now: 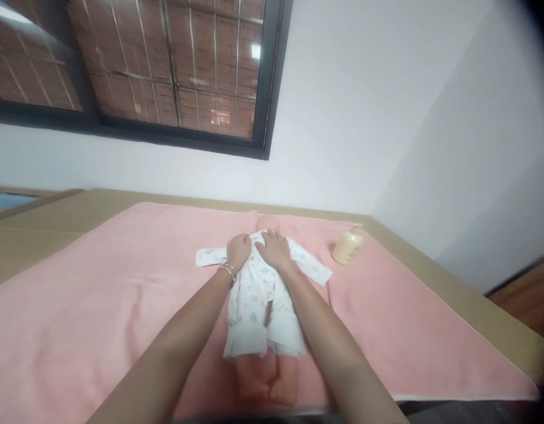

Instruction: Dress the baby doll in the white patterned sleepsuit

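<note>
A baby doll (267, 224) lies on its back on a pink blanket (122, 294), with its head away from me and its bare feet near the front edge. It wears a white printed outfit (248, 294), sleeves spread out to both sides. My left hand (239, 249), bracelets at its wrist, is curled at the doll's shoulder and closed on the cloth; its fingertips are partly hidden. Across the upper chest lies my right hand (275, 247), fingers stretched out and thumb apart, touching the outfit near the neck.
A pale yellow pump bottle (348, 246) stands on the blanket to the right of the doll. The blanket covers a wooden surface (46, 241) that meets a white wall (342, 118). A dark-framed window (179, 135) with bars is at the upper left.
</note>
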Tool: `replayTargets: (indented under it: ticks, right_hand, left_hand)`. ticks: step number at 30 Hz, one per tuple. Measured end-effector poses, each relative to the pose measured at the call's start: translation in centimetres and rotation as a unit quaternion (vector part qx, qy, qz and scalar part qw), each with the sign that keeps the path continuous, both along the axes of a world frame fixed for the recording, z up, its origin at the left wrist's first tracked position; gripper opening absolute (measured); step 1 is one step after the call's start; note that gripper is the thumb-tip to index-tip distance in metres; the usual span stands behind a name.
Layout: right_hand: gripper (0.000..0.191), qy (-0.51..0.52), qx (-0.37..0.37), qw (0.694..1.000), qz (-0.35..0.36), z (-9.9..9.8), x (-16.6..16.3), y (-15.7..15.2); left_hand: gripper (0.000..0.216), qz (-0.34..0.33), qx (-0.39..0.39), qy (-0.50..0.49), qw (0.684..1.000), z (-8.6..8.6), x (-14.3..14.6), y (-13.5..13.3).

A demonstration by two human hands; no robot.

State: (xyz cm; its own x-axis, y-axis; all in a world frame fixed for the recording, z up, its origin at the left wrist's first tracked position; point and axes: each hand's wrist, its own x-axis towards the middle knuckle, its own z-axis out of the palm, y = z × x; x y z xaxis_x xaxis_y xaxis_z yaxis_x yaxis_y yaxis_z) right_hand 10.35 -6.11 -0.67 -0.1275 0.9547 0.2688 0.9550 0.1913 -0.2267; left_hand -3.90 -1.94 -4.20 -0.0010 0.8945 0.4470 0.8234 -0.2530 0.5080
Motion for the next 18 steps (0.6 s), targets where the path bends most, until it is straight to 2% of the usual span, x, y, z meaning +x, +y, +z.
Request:
replayTargets:
  ticks: [11, 18]
  right_hand:
    - [0.056, 0.004, 0.0, 1.0, -0.003, -0.03, -0.06, -0.07]
    - [0.058, 0.0, -0.025, 1.0, -0.014, 0.53, -0.28, -0.46]
  left_hand:
    - [0.035, -0.01, 0.003, -0.011, 1.0, 0.16, -0.06, -0.09]
    - [0.034, -0.006, -0.003, -0.007, 1.0, 0.11, -0.07, -0.03]
